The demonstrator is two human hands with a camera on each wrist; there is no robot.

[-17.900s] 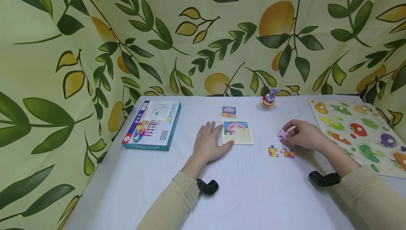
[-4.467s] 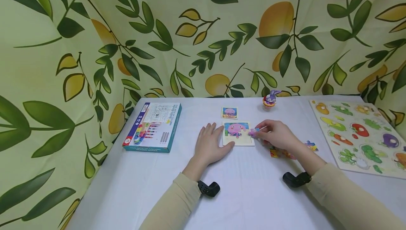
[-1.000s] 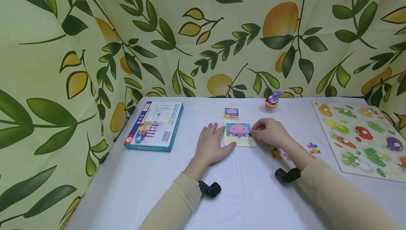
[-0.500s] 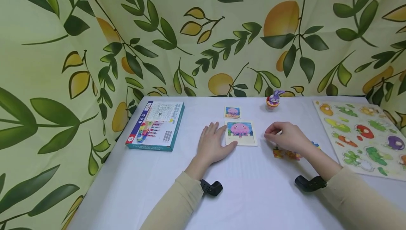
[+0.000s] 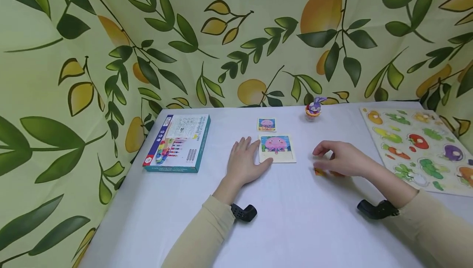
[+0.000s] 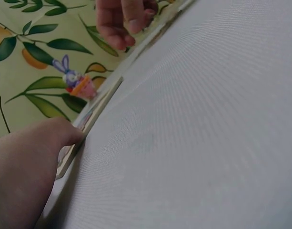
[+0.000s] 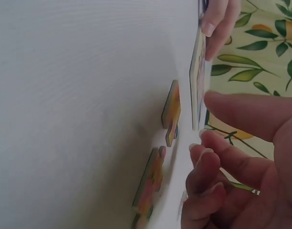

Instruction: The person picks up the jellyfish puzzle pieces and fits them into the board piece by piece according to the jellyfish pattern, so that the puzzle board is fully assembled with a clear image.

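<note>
Drawn back from the jellyfish board (image 5: 280, 158) since a second ago, the person's right hand (image 5: 343, 158) now hovers by loose pieces on the white bench (image 5: 288, 218). Its grip is slack and holds nothing, thumb and forefinger parted. Two orange puzzle pieces (image 7: 171, 112) lie just below it, at the hand's eight o'clock (twelve being the leaf-print cloth (image 5: 218, 67)), a gap between them and the fingers. Across at nine o'clock sits the jellyfish board, its picture assembled above a bare strip along the six o'clock side. The left hand (image 5: 242, 163), fingers spread and grip released, has the board at its two o'clock, thumb touching the edge. Beyond the board, near twelve, lies a small jellyfish card (image 5: 267, 124); at one, a purple rabbit figurine (image 5: 314, 108). A boxed set (image 5: 177, 143) lies at the left hand's ten o'clock, a vegetable board (image 5: 425, 153) at the right hand's three.
</note>
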